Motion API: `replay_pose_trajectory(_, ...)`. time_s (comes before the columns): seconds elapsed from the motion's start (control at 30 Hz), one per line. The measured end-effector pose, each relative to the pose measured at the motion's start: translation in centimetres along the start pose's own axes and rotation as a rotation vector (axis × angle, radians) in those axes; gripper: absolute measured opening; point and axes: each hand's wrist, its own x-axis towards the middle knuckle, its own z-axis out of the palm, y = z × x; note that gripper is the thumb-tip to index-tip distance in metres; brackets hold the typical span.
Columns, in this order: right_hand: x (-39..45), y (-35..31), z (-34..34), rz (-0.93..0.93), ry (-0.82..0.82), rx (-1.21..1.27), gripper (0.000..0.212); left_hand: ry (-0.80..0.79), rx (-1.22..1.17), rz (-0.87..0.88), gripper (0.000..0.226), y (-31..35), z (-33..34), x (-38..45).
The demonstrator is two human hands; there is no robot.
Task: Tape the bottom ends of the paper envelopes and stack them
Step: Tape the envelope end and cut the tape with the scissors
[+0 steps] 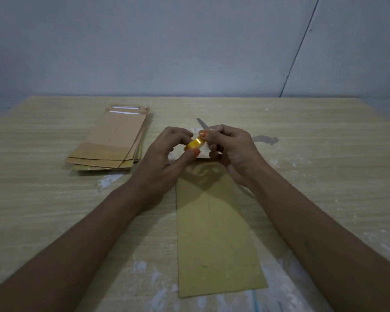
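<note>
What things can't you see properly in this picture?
- Scissors, head view: only a blade tip shows; the right hand hides the rest.
- Tape roll: partly covered by fingers of both hands; its loose end can't be made out.
- Envelope: far end hidden under the left hand and the right.

A plain, pale grey-blue wall (167, 46) fills the far half of the view, unlit and without visible fixtures, and it is crossed at the far right by a thin dark line (302, 41) that slants from the top edge down to where the wall meets the desk. The desk (43, 199) spreads from the wall to the near edge, its top a light wood-grain laminate marked with whitish smears (109, 179) and worn patches, most of them near the middle and along the right side. The light is dim and even, casting soft shadows on the wood.
</note>
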Motion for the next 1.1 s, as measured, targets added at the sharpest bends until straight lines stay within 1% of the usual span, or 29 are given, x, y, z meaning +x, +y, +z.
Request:
replay_pose_trajectory(0.07,0.1,-0.1,-0.4,0.012,-0.005,-0.025,0.005,-0.017,-0.004,-0.006,0.01,-0.1,-0.1,0.0)
replay_pose_trajectory(0.17,0.2,-0.2,-1.0,0.022,0.009,-0.08,0.016,-0.042,-0.024,-0.005,0.012,0.2,-0.1,0.0)
replay_pose_trajectory(0.23,0.1,-0.4,-1.4,0.023,-0.002,-0.143,0.013,-0.054,-0.047,-0.022,0.012,0.3,0.0,-0.1)
replay_pose_trajectory(0.37,0.0,-0.5,-2.1,0.001,-0.013,-0.323,0.009,-0.028,-0.08,-0.066,0.021,0.4,0.1,-0.1)
replay_pose_trajectory(0.5,-0.2,-1.0,-2.6,0.019,0.009,-0.366,0.005,-0.029,-0.086,-0.082,0.021,0.1,0.4,0.6)
replay_pose_trajectory(0.67,-0.4,-2.0,-3.5,0.093,0.04,-0.417,0.013,0.04,-0.144,-0.115,0.03,0.2,1.6,2.0)
replay_pose_trajectory(0.77,-0.6,-2.3,-3.8,0.122,0.062,-0.458,0.016,-0.015,-0.146,-0.138,0.028,0.0,2.3,2.6)
replay_pose_trajectory(0.9,-0.6,-1.9,-3.9,0.205,0.084,-0.446,0.015,-0.103,-0.153,-0.183,0.037,-0.6,2.6,2.8)
replay_pose_trajectory(1.03,-0.6,-1.7,-4.1,0.247,0.106,-0.474,0.017,-0.157,-0.005,-0.159,0.036,-1.0,2.9,2.8)
replay_pose_trajectory(1.1,-0.7,-1.4,-4.2,0.24,0.116,-0.503,0.017,-0.175,0.018,-0.169,0.035,-1.2,3.0,2.9)
